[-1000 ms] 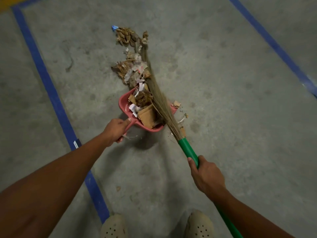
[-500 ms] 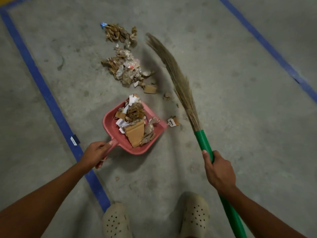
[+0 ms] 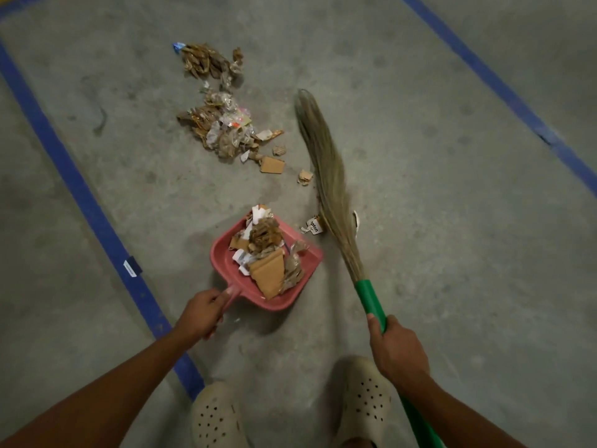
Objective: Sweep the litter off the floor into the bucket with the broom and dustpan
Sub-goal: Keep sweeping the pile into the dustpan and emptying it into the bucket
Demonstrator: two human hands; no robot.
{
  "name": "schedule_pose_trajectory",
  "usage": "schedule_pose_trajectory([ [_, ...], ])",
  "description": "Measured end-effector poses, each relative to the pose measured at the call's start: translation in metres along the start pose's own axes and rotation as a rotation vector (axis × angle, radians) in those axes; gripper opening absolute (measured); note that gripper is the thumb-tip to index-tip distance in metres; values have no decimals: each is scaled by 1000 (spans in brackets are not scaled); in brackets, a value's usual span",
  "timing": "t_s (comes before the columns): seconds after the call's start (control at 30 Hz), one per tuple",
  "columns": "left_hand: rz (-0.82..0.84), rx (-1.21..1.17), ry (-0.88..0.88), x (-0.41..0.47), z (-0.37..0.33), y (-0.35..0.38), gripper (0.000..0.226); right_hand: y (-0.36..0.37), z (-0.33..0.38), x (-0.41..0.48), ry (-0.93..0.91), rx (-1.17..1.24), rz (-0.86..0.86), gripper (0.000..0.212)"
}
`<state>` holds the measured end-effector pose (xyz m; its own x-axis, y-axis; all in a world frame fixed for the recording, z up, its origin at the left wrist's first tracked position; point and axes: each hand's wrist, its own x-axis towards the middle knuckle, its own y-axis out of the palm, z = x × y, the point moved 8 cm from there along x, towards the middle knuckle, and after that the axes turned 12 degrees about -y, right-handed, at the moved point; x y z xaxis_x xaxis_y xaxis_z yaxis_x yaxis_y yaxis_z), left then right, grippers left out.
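Observation:
My left hand (image 3: pixel 201 313) grips the handle of a pink dustpan (image 3: pixel 226 265) that holds cardboard scraps and paper. My right hand (image 3: pixel 395 349) grips the green handle of a grass broom (image 3: pixel 326 176), whose bristles slant away to the upper left, right of the dustpan. A pile of litter (image 3: pixel 223 127) lies on the concrete floor beyond the pan, with a second clump (image 3: pixel 206 61) farther off. Loose scraps (image 3: pixel 272 164) and a printed paper bit (image 3: pixel 314 225) lie between pile and broom. No bucket is in view.
Blue tape lines run along the floor at the left (image 3: pixel 80 195) and the right (image 3: pixel 504 88). My two feet in pale perforated clogs (image 3: pixel 216 415) stand at the bottom edge, just behind the dustpan and the broom handle.
The broom has swung right, off the dustpan and litter. The dustpan has been drawn back toward me with its load; several scraps stayed on the floor.

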<state>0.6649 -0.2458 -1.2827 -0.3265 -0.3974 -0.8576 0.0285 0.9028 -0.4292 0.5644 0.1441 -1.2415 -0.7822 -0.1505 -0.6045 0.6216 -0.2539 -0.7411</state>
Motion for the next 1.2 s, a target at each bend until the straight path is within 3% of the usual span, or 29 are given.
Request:
schedule_pose_trajectory([
  [0.3, -22, -214, 33, 8, -80, 38, 59, -3, 10, -9, -83, 25, -3, 40],
  [0.53, -84, -276, -6, 8, -59, 7, 57, -43, 25, 36, -81, 107, -107, 42],
  [0.7, -139, -199, -28, 26, -36, -39, 58, -33, 38, 78, 16, 82, -41, 51],
  [1.0, -99, -36, 98, 46, -72, -63, 64, 0, 57, 59, -234, -44, 71, 45],
  [1.2, -65, -31, 82, 32, -56, -58, 58, -26, 26, 29, -154, 94, -68, 40],
])
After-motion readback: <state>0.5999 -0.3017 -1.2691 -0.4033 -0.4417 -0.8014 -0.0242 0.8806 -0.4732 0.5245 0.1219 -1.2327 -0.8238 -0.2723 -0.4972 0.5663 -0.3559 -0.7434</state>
